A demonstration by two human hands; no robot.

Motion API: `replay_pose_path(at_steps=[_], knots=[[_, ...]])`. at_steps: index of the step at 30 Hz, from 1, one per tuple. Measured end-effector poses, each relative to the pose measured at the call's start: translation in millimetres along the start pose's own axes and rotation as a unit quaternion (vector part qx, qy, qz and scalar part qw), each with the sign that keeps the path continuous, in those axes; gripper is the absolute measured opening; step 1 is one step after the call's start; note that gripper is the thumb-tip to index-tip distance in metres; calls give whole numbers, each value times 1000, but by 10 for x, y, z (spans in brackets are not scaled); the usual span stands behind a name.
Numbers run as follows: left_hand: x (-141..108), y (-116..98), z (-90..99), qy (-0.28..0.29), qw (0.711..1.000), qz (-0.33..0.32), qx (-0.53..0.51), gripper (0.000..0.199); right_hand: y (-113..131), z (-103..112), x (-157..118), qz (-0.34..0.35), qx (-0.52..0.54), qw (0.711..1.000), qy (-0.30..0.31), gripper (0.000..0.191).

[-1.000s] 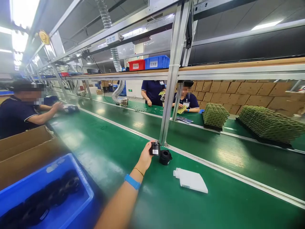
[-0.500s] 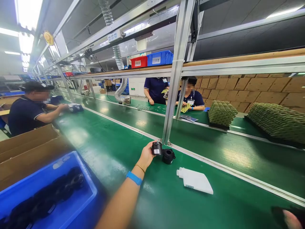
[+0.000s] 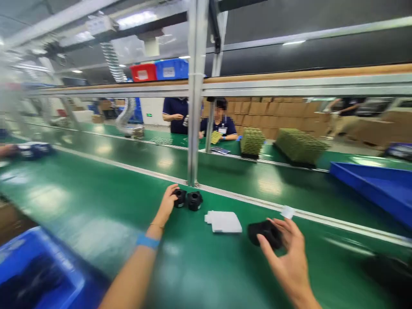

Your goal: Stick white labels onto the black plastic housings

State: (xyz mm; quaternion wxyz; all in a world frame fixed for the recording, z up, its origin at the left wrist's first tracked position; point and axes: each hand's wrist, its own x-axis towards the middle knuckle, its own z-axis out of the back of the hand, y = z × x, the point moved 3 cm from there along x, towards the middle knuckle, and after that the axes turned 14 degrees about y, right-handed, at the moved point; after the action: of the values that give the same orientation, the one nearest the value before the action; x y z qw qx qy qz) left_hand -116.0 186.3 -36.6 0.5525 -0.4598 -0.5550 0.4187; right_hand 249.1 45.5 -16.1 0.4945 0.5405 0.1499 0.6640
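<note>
Steadying one black round housing (image 3: 180, 199) in curled fingers, your left hand (image 3: 165, 205) works close to the counter's (image 3: 189, 266) far edge, a second black round housing (image 3: 195, 201) just beside it. Your right hand (image 3: 291, 253) pinches a blurred black part (image 3: 264, 234) right of the white flat piece (image 3: 225, 223). Handling parts onto the counter seems the step; next calls for a firm right grip, clear of that white piece.

A blurred black part (image 3: 261, 231) seems partly hidden by the right fingers (image 3: 268, 249).
</note>
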Motion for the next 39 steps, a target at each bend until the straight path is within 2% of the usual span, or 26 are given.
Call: replay_pose_path(at_steps=[3,5,6,7,10,11,12,14,17,19,21,22,24,30,35,39], knots=[[-73,-130,-93,-32,998,-43,24,42,134,-87,-40,-17,113,993,39,69],[-230,-250,-308,-26,996,-82,31,51,198,-132,-67,-27,184,981,56,65],[-343,-312,-467,-4,995,-96,31,50,230,-155,-84,-27,214,974,65,64],[-473,-368,-650,29,994,-105,31,45,262,-181,-103,-27,240,967,76,64],[-879,-475,-1234,203,976,-78,-2,44,346,-265,-159,-24,293,949,113,68],[-1001,-482,-1411,298,953,-32,-52,47,368,-292,-175,-23,303,944,126,69],[-1107,-491,-1542,363,926,11,-105,50,384,-316,-189,-26,312,939,138,72],[-1253,-501,-1691,438,864,102,-226,52,400,-352,-208,-46,327,932,152,75],[-1320,-470,-1736,437,794,222,-359,52,393,-396,-220,-118,353,912,169,70],[-1330,-424,-1742,436,757,277,-400,55,389,-424,-226,-180,399,882,174,64],[-1338,-371,-1747,433,737,309,-417,57,393,-444,-229,-232,456,842,169,60],[-1344,-344,-1748,431,733,320,-418,57,398,-449,-229,-249,478,826,164,60],[-1359,-295,-1746,424,729,339,-416,57,408,-448,-225,-263,496,812,162,59],[-1364,-255,-1703,412,744,334,-406,49,407,-416,-213,-258,460,834,164,59],[-1361,-305,-1698,411,737,331,-422,49,495,-434,-201,-204,501,824,170,66],[-1366,-306,-1697,392,752,324,-420,41,452,-447,-206,-191,492,827,193,64]])
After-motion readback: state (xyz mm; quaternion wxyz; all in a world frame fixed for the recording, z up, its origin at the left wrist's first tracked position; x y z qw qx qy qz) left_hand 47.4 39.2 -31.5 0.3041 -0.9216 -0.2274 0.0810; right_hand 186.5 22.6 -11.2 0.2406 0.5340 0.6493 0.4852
